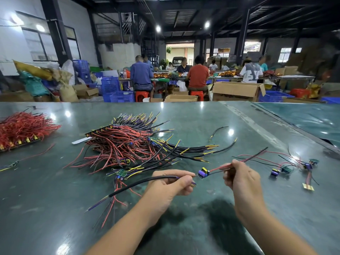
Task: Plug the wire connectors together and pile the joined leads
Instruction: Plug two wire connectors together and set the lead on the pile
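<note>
My left hand (171, 186) pinches the end of a black sheathed cable (136, 184) that trails down to the left over the table. My right hand (241, 176) grips the red and black leads (248, 159) of a small circuit module (203, 173) with a purple capacitor and a yellow coil. The module hangs between both hands, and the cable's tip touches its left side. A big pile of red, black and yellow-tipped leads with modules (128, 144) lies just beyond my hands.
A second bundle of red leads (22, 129) lies at the far left of the green table (184, 227). Loose modules with leads (294, 167) sit to the right. A single black cable (219, 130) lies farther back. Seated people, cardboard boxes and blue crates fill the hall behind.
</note>
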`<state>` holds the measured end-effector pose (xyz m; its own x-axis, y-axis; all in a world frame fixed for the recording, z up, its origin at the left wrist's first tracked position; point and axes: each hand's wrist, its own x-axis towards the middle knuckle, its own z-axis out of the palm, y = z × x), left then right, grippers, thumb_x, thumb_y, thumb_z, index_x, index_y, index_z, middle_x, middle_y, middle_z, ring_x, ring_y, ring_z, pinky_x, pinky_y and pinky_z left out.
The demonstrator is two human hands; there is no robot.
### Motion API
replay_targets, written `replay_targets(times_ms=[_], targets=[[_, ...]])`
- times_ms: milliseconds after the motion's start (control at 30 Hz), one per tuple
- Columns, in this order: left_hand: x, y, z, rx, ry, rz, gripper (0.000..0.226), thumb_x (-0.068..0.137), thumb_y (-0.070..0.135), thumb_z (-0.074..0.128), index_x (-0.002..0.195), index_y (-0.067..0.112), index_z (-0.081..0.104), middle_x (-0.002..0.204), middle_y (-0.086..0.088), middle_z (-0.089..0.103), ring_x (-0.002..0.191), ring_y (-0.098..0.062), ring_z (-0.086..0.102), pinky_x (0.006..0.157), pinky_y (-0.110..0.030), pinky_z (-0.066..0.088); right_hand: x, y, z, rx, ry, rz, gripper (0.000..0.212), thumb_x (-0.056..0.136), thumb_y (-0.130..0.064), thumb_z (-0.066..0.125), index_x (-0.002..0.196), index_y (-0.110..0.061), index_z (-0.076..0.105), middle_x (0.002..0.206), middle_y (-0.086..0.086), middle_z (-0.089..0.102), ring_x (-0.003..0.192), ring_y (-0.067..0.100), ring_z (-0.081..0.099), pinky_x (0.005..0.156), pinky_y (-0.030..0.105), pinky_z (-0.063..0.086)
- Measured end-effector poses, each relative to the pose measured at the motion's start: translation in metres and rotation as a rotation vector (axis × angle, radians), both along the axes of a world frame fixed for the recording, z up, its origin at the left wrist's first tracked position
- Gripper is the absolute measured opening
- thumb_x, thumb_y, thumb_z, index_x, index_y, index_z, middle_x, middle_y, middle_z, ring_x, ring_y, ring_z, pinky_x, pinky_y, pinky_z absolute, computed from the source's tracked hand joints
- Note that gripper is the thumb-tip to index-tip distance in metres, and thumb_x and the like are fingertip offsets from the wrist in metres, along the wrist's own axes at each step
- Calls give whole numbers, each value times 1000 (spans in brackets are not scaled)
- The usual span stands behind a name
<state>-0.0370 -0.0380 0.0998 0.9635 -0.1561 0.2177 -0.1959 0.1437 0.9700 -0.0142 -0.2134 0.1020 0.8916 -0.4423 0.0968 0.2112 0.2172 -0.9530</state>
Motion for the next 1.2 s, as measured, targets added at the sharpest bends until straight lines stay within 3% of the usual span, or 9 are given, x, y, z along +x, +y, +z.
replay_targets(times_ms=[133, 267, 500, 600, 667, 767, 867, 1000, 1200], targets=[[-3, 0, 0, -64, 71, -134, 19, 83, 26, 65, 92, 15, 77, 81, -9, 72, 67, -14, 66, 63, -22, 53, 3, -4, 0, 5, -4, -76, 43, 99, -18, 39, 67, -9, 66, 52, 0, 51, 47, 10, 40, 49, 21, 36], [-2, 2, 2, -118, 134, -193, 27, 88, 32, 61, 96, 11, 76, 84, -15, 72, 68, -16, 66, 63, -23, 52, 5, -13, 6, 203, -1, -134, 42, 99, -16, 37, 66, -8, 62, 55, 0, 45, 47, 9, 36, 38, 14, 29], [1, 4, 1, -118, 146, -202, 31, 82, 29, 54, 90, 8, 76, 85, -18, 72, 68, -17, 66, 62, -23, 53, 6, -24, 13, 365, 24, -197, 34, 91, -8, 35, 67, -5, 59, 59, 4, 43, 46, 11, 33, 36, 15, 27], [2, 4, -1, -107, 122, -152, 29, 80, 28, 56, 87, 8, 76, 85, -20, 71, 68, -18, 66, 62, -24, 53, 5, -25, 14, 396, 14, -178, 31, 90, -7, 36, 66, -6, 56, 58, 4, 39, 36, 9, 31, 39, 17, 29], [4, 3, -2, -114, 112, -113, 28, 79, 28, 57, 86, 8, 75, 84, -20, 71, 68, -18, 66, 62, -24, 53, 4, -24, 14, 446, -6, -112, 31, 93, -10, 38, 68, -7, 55, 57, 3, 39, 33, 8, 32, 41, 17, 33], [6, 5, -2, -157, 95, -62, 26, 78, 27, 56, 83, 10, 76, 83, -17, 72, 67, -16, 67, 62, -23, 54, 2, -19, 16, 515, -35, 147, 30, 98, -30, 44, 80, -10, 59, 65, 3, 49, 48, 8, 44, 56, 19, 40], [7, 6, -3, -185, 63, -50, 25, 79, 25, 57, 86, 10, 76, 85, -15, 72, 69, -15, 67, 64, -23, 54, -6, -7, 13, 392, 88, 457, 28, 82, -41, 57, 90, -15, 60, 75, 2, 63, 66, 15, 58, 67, 25, 51], [4, 4, -5, -70, 10, -30, 21, 76, 26, 65, 86, 12, 76, 79, -9, 72, 70, -15, 67, 66, -24, 54, -16, 14, 2, 232, 107, 619, 27, 72, -22, 68, 94, -6, 63, 76, 7, 66, 62, 12, 65, 59, 19, 55], [7, 2, -5, -70, 26, 24, 15, 69, 21, 71, 78, 11, 75, 69, -7, 69, 62, -13, 64, 62, -23, 52, -18, 17, 0, 266, 37, 667, 26, 66, -8, 69, 91, -4, 69, 76, 10, 68, 64, 15, 68, 61, 20, 55]])
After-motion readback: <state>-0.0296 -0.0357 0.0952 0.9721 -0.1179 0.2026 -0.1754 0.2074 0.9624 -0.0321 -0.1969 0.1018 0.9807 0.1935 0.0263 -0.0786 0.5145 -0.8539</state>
